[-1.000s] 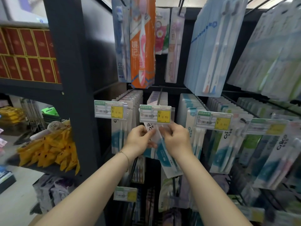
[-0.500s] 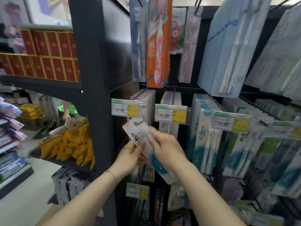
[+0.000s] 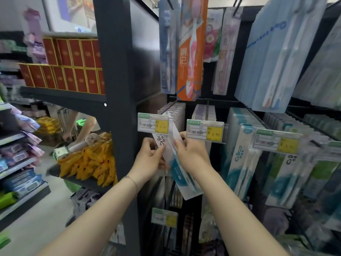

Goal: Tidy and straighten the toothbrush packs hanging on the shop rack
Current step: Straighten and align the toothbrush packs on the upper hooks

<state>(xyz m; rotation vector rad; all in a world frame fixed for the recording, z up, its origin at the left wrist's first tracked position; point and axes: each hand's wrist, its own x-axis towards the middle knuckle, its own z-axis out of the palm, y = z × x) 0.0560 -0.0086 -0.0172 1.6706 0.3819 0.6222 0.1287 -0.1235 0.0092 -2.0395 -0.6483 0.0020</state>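
Both hands are on one toothbrush pack (image 3: 186,185). My left hand (image 3: 148,160) pinches its white upper part between thumb and fingers. My right hand (image 3: 192,157) grips it from the other side, fingers curled over the front. The pack is tilted, top leaning left. Its upper end sits at the right edge of the left price tag (image 3: 153,123), partly hidden by it, and its teal lower end sticks out below my right wrist. Through the clear front a brush shows, lying along the pack's length.

Behind that tag a row of pale packs (image 3: 173,111) hangs tightly on its hook. A second row (image 3: 203,112) hangs behind the middle price tag (image 3: 203,130), just right of my right hand. Further right hang teal-and-white packs (image 3: 238,154). Above, an orange pack (image 3: 189,52) holds a pink brush.

Left of the dark upright (image 3: 118,89), one shelf carries red boxes (image 3: 73,67) in two tiers. The shelf below it holds a heap of yellow packets (image 3: 90,163).
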